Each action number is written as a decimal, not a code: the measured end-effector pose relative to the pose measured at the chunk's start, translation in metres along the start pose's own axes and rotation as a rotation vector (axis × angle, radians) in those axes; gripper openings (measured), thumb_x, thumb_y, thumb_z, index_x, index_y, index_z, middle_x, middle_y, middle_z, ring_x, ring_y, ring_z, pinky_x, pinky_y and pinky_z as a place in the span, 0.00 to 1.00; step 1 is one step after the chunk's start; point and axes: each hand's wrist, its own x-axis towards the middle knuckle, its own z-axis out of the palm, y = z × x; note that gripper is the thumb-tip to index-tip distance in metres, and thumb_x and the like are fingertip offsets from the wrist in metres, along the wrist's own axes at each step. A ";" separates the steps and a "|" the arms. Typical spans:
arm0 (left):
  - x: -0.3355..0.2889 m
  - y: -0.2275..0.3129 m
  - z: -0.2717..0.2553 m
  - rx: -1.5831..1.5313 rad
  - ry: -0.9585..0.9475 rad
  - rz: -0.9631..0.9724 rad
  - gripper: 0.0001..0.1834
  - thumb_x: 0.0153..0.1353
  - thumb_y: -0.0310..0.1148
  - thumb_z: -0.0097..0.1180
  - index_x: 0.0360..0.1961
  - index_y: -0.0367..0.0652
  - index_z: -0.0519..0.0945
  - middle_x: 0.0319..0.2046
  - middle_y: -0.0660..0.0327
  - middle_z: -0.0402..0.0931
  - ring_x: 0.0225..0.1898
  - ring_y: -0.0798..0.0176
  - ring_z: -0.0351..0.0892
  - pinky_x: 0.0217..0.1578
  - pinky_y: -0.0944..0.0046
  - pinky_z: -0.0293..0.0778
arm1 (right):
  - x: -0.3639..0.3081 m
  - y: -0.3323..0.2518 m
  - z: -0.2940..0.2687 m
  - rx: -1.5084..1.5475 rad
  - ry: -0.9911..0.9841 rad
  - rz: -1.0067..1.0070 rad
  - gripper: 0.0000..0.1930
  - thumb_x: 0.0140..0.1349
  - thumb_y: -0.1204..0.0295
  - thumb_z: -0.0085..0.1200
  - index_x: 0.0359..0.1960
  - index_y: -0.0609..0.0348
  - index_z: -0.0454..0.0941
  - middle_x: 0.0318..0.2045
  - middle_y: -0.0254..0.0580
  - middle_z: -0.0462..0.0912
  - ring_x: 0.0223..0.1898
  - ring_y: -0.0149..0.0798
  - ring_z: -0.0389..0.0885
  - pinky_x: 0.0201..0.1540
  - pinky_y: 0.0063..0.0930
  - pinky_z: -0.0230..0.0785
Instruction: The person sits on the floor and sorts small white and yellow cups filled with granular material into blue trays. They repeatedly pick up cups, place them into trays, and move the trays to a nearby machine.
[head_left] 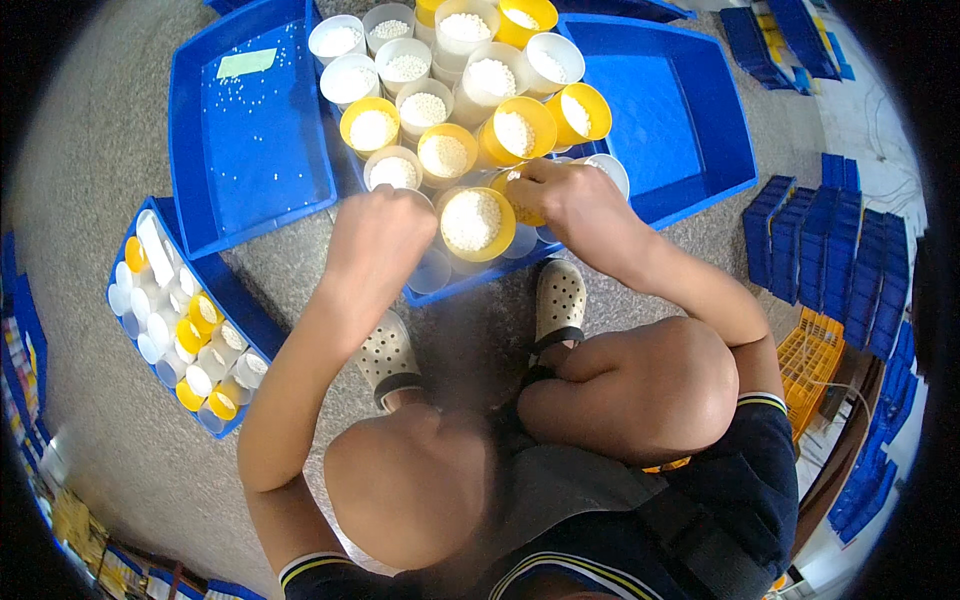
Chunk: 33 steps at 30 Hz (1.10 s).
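Shirt [755, 485] nearest, left hand [380, 240] and right hand [580, 207] curl, grips unclear, beside a yellow cup [507, 226] of white beads [470, 220].

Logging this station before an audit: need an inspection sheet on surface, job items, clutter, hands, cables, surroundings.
Surface: grey speckled floor.
Job's things: pale and yellow cups holding white pellets, grouped between left blue tray and right blue tray.
Clutter: scattered pellets and a pale green slip in left blue tray.
Hands: left hand and right hand at the near cups; grip unclear.
Cables: thin pale line by the orange crate; cannot confirm it's a cable.
Surroundings: stacked blue bins on the right.
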 end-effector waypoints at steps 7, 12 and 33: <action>-0.007 -0.006 0.003 -0.188 0.068 -0.067 0.04 0.49 0.23 0.59 0.22 0.42 0.84 0.26 0.55 0.82 0.32 0.53 0.86 0.33 0.57 0.82 | -0.008 0.014 -0.015 0.098 0.055 -0.032 0.14 0.51 0.83 0.60 0.42 0.66 0.84 0.38 0.50 0.85 0.36 0.46 0.86 0.38 0.33 0.81; -0.025 -0.017 -0.008 -0.607 0.271 -0.213 0.04 0.54 0.25 0.62 0.30 0.41 0.87 0.29 0.52 0.83 0.31 0.49 0.84 0.37 0.58 0.81 | -0.010 0.017 -0.019 0.186 0.007 -0.029 0.10 0.56 0.81 0.60 0.41 0.67 0.84 0.35 0.51 0.84 0.35 0.49 0.85 0.38 0.36 0.80; -0.044 -0.043 0.038 -2.866 0.887 -0.963 0.10 0.70 0.29 0.42 0.42 0.35 0.74 0.35 0.55 0.75 0.37 0.59 0.78 0.40 0.61 0.77 | 0.132 -0.107 -0.034 0.344 0.123 -0.564 0.18 0.54 0.84 0.55 0.49 0.65 0.79 0.47 0.52 0.83 0.40 0.55 0.85 0.41 0.40 0.81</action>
